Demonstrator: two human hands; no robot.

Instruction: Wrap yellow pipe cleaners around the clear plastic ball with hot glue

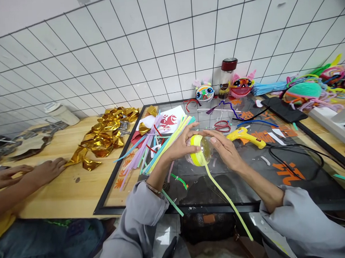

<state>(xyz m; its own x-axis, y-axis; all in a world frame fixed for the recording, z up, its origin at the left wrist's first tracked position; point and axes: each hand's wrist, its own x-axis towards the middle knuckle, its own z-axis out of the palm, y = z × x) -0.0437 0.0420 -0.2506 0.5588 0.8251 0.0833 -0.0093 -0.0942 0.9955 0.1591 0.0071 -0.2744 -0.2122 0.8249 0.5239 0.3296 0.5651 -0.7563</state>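
Between my two hands is a clear round plastic container [207,152], partly wound with yellow pipe cleaner [196,152]. My left hand [185,143] grips its left side, the thumb pressing on the yellow windings. Curved around the upper right side, the fingers of my right hand [224,147] hold it too. A loose pipe cleaner end [228,199] hangs from the container down past the table's front edge. A yellow glue gun [246,136] lies just right of my right hand. To the left of my hands is a bundle of coloured pipe cleaners [162,152].
Red-handled scissors [222,126] lie behind my hands. Two decorated round animal heads [204,93] and a lidded bottle [224,80] stand by the tiled wall. Black cable [296,176] loops at right. Gold foil [106,134] and another person's hands [44,172] are at left.
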